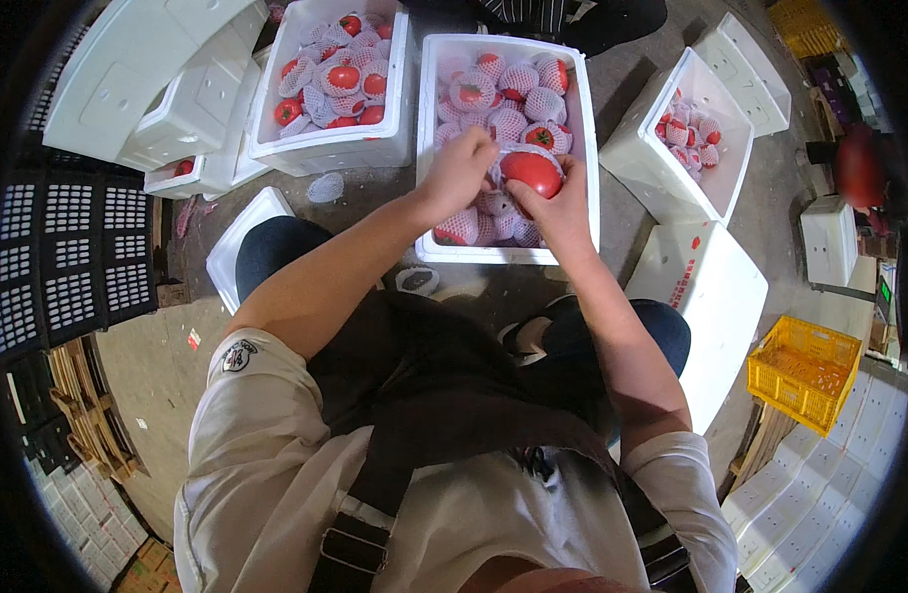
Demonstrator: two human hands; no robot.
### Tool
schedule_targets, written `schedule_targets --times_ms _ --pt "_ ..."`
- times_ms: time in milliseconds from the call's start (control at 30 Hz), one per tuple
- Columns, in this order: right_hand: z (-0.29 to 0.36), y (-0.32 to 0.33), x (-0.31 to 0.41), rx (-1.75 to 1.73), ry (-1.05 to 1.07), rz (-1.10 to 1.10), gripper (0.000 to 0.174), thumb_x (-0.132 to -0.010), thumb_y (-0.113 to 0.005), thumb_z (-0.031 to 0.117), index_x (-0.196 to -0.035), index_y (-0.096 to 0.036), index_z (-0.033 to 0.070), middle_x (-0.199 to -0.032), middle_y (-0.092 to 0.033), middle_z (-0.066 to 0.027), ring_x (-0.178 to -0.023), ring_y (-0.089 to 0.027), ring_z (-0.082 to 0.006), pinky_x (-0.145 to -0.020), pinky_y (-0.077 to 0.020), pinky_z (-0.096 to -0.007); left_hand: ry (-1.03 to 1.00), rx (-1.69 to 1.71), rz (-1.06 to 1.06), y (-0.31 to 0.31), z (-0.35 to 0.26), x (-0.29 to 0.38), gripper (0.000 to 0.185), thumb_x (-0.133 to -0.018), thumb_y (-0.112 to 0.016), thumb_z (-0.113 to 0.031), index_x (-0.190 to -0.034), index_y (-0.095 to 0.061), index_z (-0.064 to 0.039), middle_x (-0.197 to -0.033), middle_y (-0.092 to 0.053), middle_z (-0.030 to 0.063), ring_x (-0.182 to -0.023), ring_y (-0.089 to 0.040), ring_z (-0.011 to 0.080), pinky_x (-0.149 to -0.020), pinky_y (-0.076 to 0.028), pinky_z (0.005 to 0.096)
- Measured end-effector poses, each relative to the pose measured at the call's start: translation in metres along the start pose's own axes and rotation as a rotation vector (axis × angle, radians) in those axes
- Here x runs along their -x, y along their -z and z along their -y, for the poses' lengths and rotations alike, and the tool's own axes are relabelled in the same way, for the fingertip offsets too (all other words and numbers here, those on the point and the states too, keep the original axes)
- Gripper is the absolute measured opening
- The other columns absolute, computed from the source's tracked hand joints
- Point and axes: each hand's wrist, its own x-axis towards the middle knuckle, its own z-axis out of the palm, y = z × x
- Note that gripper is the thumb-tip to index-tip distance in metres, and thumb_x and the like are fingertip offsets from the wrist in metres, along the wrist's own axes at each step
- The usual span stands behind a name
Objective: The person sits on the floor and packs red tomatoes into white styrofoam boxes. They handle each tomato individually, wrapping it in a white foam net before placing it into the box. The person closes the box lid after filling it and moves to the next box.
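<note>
A large red tomato (pixel 532 174) is held over the middle white foam box (pixel 592 156) by my right hand (pixel 565 204), thumb on its near side. White foam netting (pixel 504 150) covers part of the tomato's far and left sides. My left hand (pixel 461 164) has its fingers closed at the left edge of this netting; the fingertips are partly hidden. Below both hands, the box holds many tomatoes in net sleeves, such as a netted tomato (pixel 472 90) near its far left.
A second foam box (pixel 335 152) of tomatoes stands left, and a tilted foam box (pixel 639 159) with netted tomatoes stands right. A loose net sleeve (pixel 326 188) lies on the floor. A printed foam box (pixel 728 296), yellow crate (pixel 802 370) and black crates (pixel 72 296) surround me. Someone's dark-clothed leg (pixel 617 26) is ahead.
</note>
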Motion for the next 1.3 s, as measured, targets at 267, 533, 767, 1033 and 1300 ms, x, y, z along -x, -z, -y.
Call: schedule_targets --times_ms 267,533,767,1033,1300 --pt "-0.009 0.022 -0.027 -1.233 -0.544 0.182 0.047 -0.089 -0.057 0.038 -0.123 -0.051 0.006 -0.118 -0.061 -0.0139 -0.107 -0.061 -0.0259 -0.094 -0.0492 -0.0417 0.217 0.878 0.280 0.004 -0.025 -0.002 0.035 -0.103 -0.036 -0.023 -0.128 -0.045 -0.001 -0.125 -0.056 0.0174 -0.112 -0.058 0.0259 -0.102 -0.043 0.0412" --pt "0.003 0.041 -0.033 -1.583 -0.527 0.263 0.069 -0.093 -0.039 0.061 -0.136 -0.046 0.009 -0.132 -0.055 -0.0165 -0.121 -0.054 -0.0307 -0.102 -0.0433 -0.0445 0.338 1.296 0.939 0.007 -0.001 0.001 0.030 -0.093 -0.060 -0.017 -0.117 -0.053 -0.001 -0.100 -0.063 0.0054 -0.092 -0.063 0.0188 -0.092 -0.050 0.0285" --pt "0.004 0.040 -0.028 -1.641 -0.492 0.422 0.072 -0.093 -0.032 0.065 -0.140 -0.040 0.011 -0.141 -0.047 -0.0155 -0.128 -0.048 -0.0337 -0.104 -0.0392 -0.0522 -0.585 -0.099 0.373 0.012 -0.043 0.005 0.051 -0.082 -0.070 -0.010 -0.127 -0.048 -0.002 -0.122 -0.058 0.0081 -0.116 -0.054 0.0182 -0.103 -0.042 0.0297" --pt "0.010 0.040 -0.029 -1.558 -0.449 0.238 0.073 -0.092 -0.033 0.064 -0.141 -0.038 0.011 -0.141 -0.046 -0.0148 -0.129 -0.045 -0.0335 -0.106 -0.0362 -0.0529 -0.606 -0.386 0.343 0.018 -0.019 0.017 0.040 -0.092 -0.055 -0.024 -0.129 -0.049 -0.009 -0.117 -0.061 0.0060 -0.105 -0.055 0.0184 -0.095 -0.043 0.0320" --pt "0.001 0.061 -0.038 -1.548 -0.399 0.155 0.073 -0.091 -0.035 0.066 -0.140 -0.040 0.012 -0.140 -0.046 -0.0156 -0.127 -0.045 -0.0347 -0.106 -0.0342 -0.0560 -0.245 0.513 0.544 0.020 -0.030 0.005 0.040 -0.095 -0.049 -0.028 -0.130 -0.049 -0.007 -0.126 -0.055 0.0068 -0.108 -0.051 0.0193 -0.101 -0.036 0.0327"
